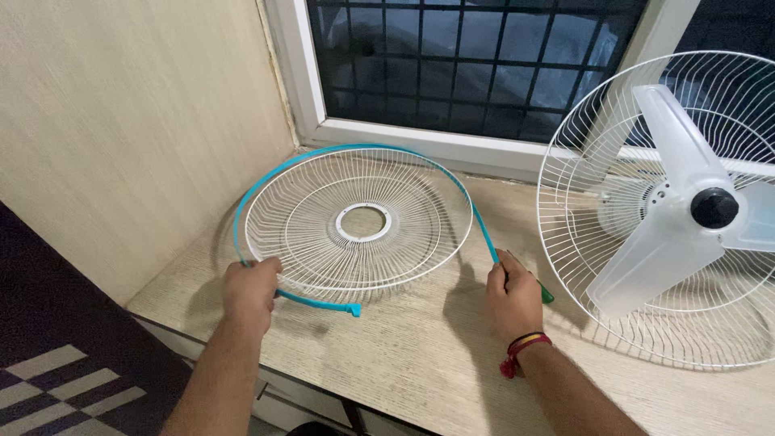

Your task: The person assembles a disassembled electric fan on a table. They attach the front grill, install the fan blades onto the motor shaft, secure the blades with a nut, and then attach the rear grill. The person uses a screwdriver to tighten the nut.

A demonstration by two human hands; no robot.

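Left hand (252, 287) is gripping the thin turquoise plastic rim band (266, 182) at lower left of the round white wire fan grille (359, 222); right hand (510, 295) is closing on the band's other end with a green-handled tool (542, 291). Risk: the springy band is half off and could be snapping free.

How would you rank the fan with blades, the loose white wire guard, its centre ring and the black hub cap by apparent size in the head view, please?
1. Fan with blades, though cut off and nearer.
2. Loose white wire guard.
3. Centre ring.
4. Black hub cap.

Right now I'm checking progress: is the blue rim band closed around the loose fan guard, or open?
Open. The blue rim band circles the loose fan guard, but its ends are apart, one by each hand.
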